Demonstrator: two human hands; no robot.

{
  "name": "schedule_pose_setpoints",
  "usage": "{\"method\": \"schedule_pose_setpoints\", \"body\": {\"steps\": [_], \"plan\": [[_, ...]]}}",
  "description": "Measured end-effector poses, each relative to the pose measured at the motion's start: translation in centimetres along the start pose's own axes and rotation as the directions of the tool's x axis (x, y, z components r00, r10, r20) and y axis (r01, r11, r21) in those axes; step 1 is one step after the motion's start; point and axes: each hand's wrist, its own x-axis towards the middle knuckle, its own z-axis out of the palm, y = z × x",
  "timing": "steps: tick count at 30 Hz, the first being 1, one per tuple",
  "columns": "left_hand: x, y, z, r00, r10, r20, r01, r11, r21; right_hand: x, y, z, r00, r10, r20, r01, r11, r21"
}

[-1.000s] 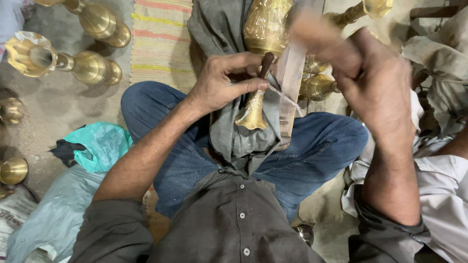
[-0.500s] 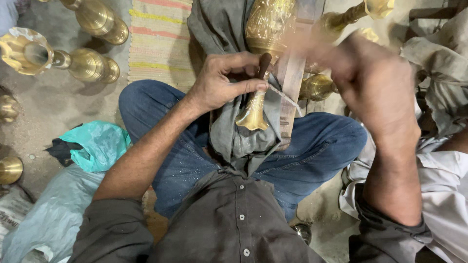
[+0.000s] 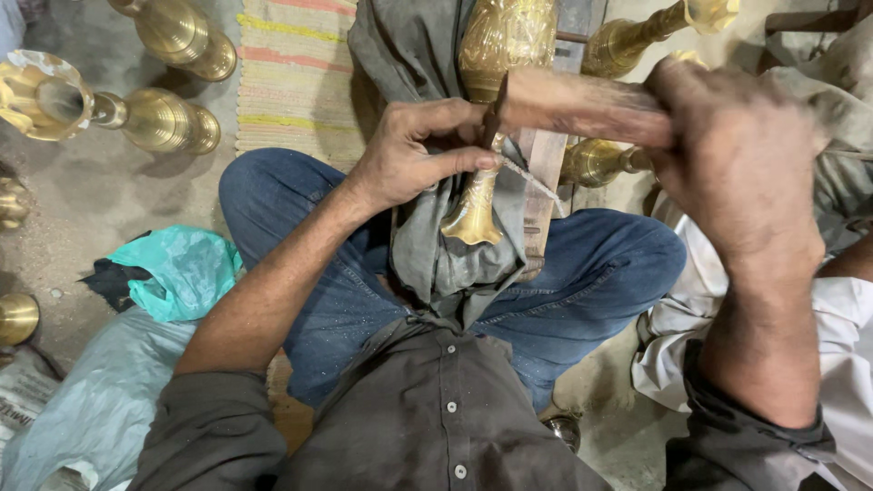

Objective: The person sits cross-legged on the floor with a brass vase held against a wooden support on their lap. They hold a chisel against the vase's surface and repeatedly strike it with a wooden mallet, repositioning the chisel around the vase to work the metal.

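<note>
A brass vase (image 3: pixel 502 55) lies on grey cloth (image 3: pixel 427 245) across my lap, its flared foot (image 3: pixel 473 218) pointing toward me. My left hand (image 3: pixel 414 150) pinches a thin dark chisel (image 3: pixel 496 114) upright against the vase's neck. My right hand (image 3: pixel 737 155) is shut on a wooden mallet (image 3: pixel 582 105), whose blurred head sits right at the chisel's top. A flat wooden strip (image 3: pixel 541 195) runs beside the vase under the cloth's edge.
More brass vases lie on the floor: two at upper left (image 3: pixel 173 118) (image 3: pixel 186 32), others at upper right (image 3: pixel 637 36) (image 3: pixel 600 162). A striped mat (image 3: pixel 296 77) lies ahead. A teal plastic bag (image 3: pixel 177 268) sits left of my knee. White cloth (image 3: pixel 850 364) is at right.
My right hand has swung the mallet left and down, from raised over the vase to the chisel's top. The left hand and chisel stayed in place on the vase neck.
</note>
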Motion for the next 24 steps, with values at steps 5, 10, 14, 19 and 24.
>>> {"method": "schedule_pose_setpoints", "body": {"steps": [5,10,14,19,24], "plan": [[-0.1,-0.1,-0.3,0.985,0.170,0.017,-0.168,0.984,-0.066,-0.1,-0.7,-0.7,0.988,-0.024,-0.150,0.037,0.995,0.089],[-0.2,0.1,-0.2,0.994,0.107,-0.003,-0.107,0.986,-0.132,0.2,-0.9,-0.5,0.987,-0.002,-0.164,0.041,0.970,0.238],[-0.3,-0.1,-0.3,0.987,0.162,0.003,-0.161,0.984,-0.077,-0.2,-0.7,0.0,0.991,0.008,-0.136,0.025,0.969,0.244],[-0.7,-0.2,-0.3,0.984,0.178,0.026,-0.169,0.962,-0.213,-0.4,-0.5,0.8,0.984,0.024,-0.175,0.017,0.974,0.227],[-1.1,-0.3,-0.2,0.998,0.068,-0.014,-0.070,0.974,-0.215,-0.5,-0.9,0.6,0.984,0.030,-0.175,0.017,0.965,0.263]]}}
